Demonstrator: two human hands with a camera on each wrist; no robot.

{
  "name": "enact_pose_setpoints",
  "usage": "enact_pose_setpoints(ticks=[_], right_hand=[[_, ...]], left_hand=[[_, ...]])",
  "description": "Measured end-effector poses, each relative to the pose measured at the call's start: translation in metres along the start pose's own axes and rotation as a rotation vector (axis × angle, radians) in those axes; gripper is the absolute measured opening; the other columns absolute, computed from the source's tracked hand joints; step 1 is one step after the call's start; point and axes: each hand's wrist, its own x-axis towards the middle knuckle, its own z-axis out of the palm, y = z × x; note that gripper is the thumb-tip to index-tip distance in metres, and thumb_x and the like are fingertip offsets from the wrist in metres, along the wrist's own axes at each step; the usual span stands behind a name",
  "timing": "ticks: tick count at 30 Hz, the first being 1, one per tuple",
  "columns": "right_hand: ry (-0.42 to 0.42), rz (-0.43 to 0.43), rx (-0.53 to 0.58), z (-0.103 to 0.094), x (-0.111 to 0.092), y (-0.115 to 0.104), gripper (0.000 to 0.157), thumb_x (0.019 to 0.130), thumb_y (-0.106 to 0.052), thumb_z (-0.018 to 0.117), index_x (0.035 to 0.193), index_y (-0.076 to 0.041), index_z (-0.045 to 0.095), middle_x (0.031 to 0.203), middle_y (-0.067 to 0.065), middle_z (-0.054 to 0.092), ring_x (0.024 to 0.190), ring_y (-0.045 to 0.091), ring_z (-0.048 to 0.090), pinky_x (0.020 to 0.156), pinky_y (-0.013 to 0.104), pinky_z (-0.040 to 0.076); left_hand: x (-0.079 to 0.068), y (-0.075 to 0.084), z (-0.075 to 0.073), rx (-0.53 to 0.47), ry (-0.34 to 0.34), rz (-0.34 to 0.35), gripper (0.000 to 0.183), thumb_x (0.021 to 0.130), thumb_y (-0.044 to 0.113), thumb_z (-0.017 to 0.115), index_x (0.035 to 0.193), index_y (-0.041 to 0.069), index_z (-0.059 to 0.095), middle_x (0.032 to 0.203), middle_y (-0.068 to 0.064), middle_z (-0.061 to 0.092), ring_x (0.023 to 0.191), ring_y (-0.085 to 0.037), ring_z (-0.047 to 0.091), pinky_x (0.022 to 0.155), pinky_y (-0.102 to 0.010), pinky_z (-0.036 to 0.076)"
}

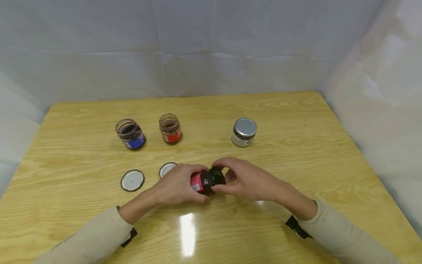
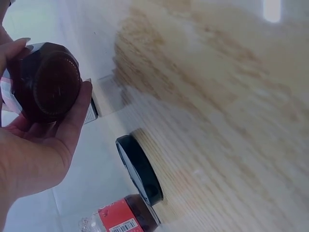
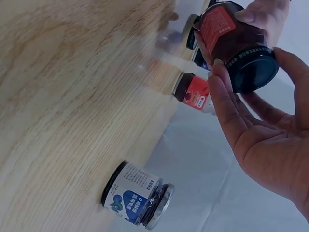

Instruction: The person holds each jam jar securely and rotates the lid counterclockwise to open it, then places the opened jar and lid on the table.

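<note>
A dark jam jar [image 1: 206,182] with a red label lies tilted between my two hands, raised off the table. My left hand [image 1: 179,185] grips its body; the left wrist view shows the round jar base [image 2: 57,86] facing that camera, fingers and thumb around it. On the jar's mouth sits a black lid [image 3: 253,71]. My right hand [image 1: 252,180] holds that lid by its edge, thumb on one side and fingers on the other. Just beyond my left hand, a loose lid [image 1: 167,168] lies inside up, partly covered by the hand.
Two lidless jars stand toward the back left, one blue-labelled [image 1: 134,141] and one red-labelled [image 1: 172,136]. Another loose lid [image 1: 132,180] lies inside up at left. A white-labelled jar [image 1: 243,139] with a silver lid stands back right. White sheeting [image 1: 211,47] hangs behind the wooden table [image 1: 313,146].
</note>
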Motion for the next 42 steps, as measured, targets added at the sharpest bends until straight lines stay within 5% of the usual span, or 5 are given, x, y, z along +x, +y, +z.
enact_pose_setpoints(ticks=[28, 42], right_hand=[[-0.047, -0.266, -0.103, -0.017, -0.006, -0.001, 0.051, 0.085, -0.03, 0.074, 0.131, -0.02, 0.053, 0.124, -0.012, 0.051, 0.109, 0.005, 0.051, 0.091, 0.028, 0.047], [-0.006, -0.225, -0.12, -0.033, -0.014, 0.0, 0.054, 0.087, -0.033, 0.071, 0.133, -0.014, 0.051, 0.127, -0.009, 0.05, 0.11, 0.01, 0.054, 0.093, 0.027, 0.044]], left_hand=[[-0.005, 0.002, -0.001, -0.069, -0.02, 0.067, 0.057, 0.066, 0.033, 0.083, 0.117, 0.021, 0.062, 0.094, 0.012, 0.061, 0.08, -0.005, 0.058, 0.07, -0.026, 0.05], [-0.008, -0.003, -0.001, -0.096, 0.052, 0.032, 0.056, 0.066, 0.032, 0.083, 0.116, 0.02, 0.061, 0.096, 0.011, 0.062, 0.084, -0.007, 0.059, 0.073, -0.027, 0.05]])
